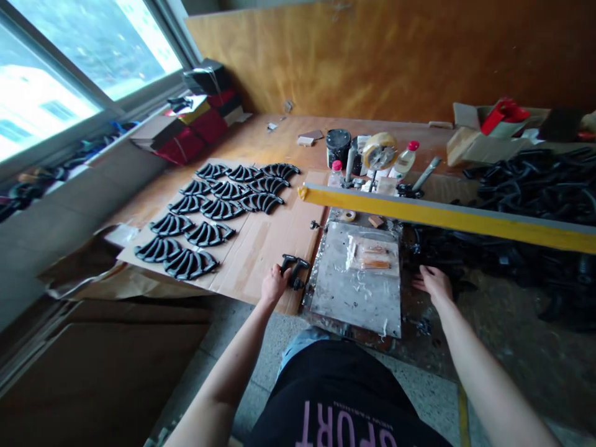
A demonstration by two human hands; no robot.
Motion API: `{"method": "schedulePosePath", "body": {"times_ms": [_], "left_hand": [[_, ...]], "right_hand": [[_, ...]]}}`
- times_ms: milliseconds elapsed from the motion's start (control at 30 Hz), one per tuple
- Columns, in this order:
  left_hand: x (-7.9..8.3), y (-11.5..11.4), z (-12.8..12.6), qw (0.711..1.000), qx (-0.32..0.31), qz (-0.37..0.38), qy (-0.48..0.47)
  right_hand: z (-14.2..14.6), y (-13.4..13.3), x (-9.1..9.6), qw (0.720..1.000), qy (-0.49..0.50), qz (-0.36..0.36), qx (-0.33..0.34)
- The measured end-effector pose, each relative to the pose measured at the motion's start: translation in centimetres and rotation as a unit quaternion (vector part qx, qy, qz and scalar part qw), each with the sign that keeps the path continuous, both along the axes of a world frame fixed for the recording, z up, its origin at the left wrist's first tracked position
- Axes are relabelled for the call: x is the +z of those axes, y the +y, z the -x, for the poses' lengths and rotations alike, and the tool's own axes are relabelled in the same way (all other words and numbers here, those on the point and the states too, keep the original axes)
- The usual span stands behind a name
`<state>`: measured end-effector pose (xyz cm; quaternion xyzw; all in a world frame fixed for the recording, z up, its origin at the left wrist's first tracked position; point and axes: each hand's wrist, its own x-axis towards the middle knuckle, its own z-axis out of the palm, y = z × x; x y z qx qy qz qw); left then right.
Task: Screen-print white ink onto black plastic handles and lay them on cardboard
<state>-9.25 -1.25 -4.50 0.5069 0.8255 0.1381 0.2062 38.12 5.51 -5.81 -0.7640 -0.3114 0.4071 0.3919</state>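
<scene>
My left hand [274, 284] is closed on a couple of black handle-like parts [296, 270] at the near right edge of a cardboard sheet [261, 248]. Fanned rows of similar black curved parts [221, 209] lie farther left on that sheet. To the right of a grey metal plate [333, 282], my right hand [434, 282] has its fingers stretched out low over the dark bench. Loose black parts [459, 268] lie right beside it, and I see none in its grasp. A clear plastic packet [372, 256] with orange-brown contents rests on the plate.
A yellow bar [442, 216] crosses above the bench at the right. Behind it stand a tape roll [379, 151], a black tub [338, 146] and red-capped bottles [406, 159]. A large black heap [549, 186] fills the right side. Red boxes [200, 130] sit by the window.
</scene>
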Motion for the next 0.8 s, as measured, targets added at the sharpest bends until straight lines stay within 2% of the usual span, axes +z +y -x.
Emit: {"method": "schedulePosePath", "body": {"times_ms": [100, 167, 267, 333, 400, 467, 567, 600, 667, 800], "left_hand": [[-0.7, -0.6, -0.6, 1.0, -0.021, -0.013, 0.018], [-1.0, -0.7, -0.7, 0.999, -0.036, -0.005, 0.039], [-1.1, -0.1, -0.9, 0.997, -0.037, 0.013, 0.06], [-1.1, 0.8, -1.0, 0.998, -0.027, 0.012, 0.064], [-1.1, 1.9, -1.0, 0.997, -0.016, 0.01, 0.07], [-0.9, 3.0, -1.1, 0.997, -0.007, 0.007, 0.079], [-0.4, 3.9, -1.2, 0.996, -0.007, 0.002, 0.091], [-0.1, 4.0, -1.2, 0.995, -0.007, -0.002, 0.096], [0.7, 3.8, -1.3, 0.994, -0.004, -0.014, 0.108], [3.5, 3.7, -1.8, 0.99, -0.009, -0.071, 0.121]], "right_hand": [[-0.8, -0.5, 0.0, 0.997, 0.056, 0.032, -0.031], [-1.3, -1.3, -0.1, 0.998, 0.039, 0.013, -0.038], [-1.5, -2.6, 0.2, 0.995, -0.059, -0.043, -0.061], [-0.9, -3.1, 1.1, 0.983, -0.155, -0.081, -0.057], [0.4, -3.2, 2.8, 0.963, -0.239, -0.127, -0.005], [2.5, -2.7, 4.8, 0.931, -0.297, -0.186, 0.101], [6.3, -1.3, 7.2, 0.852, -0.334, -0.263, 0.305], [7.5, -0.8, 7.6, 0.827, -0.34, -0.277, 0.351], [9.4, 0.0, 7.8, 0.796, -0.354, -0.286, 0.4], [11.1, 0.5, 7.3, 0.768, -0.4, -0.266, 0.424]]}}
